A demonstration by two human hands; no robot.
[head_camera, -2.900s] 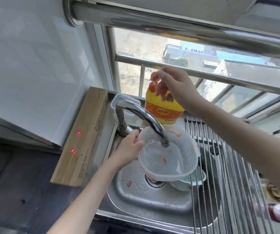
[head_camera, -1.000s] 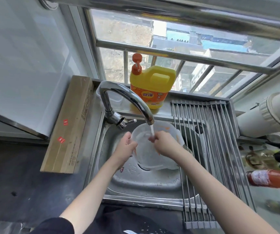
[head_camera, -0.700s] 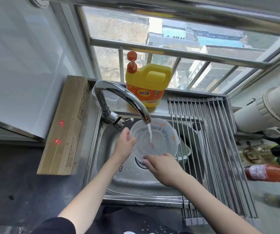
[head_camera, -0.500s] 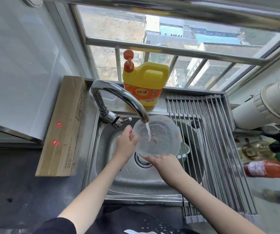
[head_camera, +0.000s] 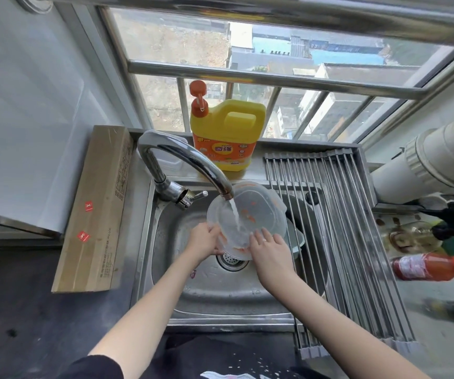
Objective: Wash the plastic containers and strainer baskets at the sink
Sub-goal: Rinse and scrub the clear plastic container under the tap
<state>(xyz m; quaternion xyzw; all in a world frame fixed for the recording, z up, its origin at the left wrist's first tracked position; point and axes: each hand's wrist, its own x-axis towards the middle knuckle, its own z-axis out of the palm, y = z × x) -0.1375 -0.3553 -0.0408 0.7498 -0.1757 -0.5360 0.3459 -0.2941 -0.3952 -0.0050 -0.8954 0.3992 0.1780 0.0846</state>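
Observation:
A clear plastic container [head_camera: 258,214] with orange smears inside is tilted toward me under the faucet [head_camera: 187,162], and water runs into it. My left hand [head_camera: 204,239] grips its left rim. My right hand [head_camera: 268,248] holds its lower right rim with fingers spread over the edge. Both are above the steel sink [head_camera: 220,291] and its drain [head_camera: 231,259]. A pale strainer basket [head_camera: 295,237] lies in the sink behind the container, mostly hidden.
A yellow detergent jug [head_camera: 227,135] with an orange pump stands on the ledge behind the faucet. A roll-up steel drying rack [head_camera: 340,236] covers the sink's right side. A cardboard box [head_camera: 97,209] lies left. Sauce bottles [head_camera: 433,266] lie far right.
My right hand left the detergent jug, rubbed inside the container under the water, then moved to its lower right rim. The container has tilted more toward me.

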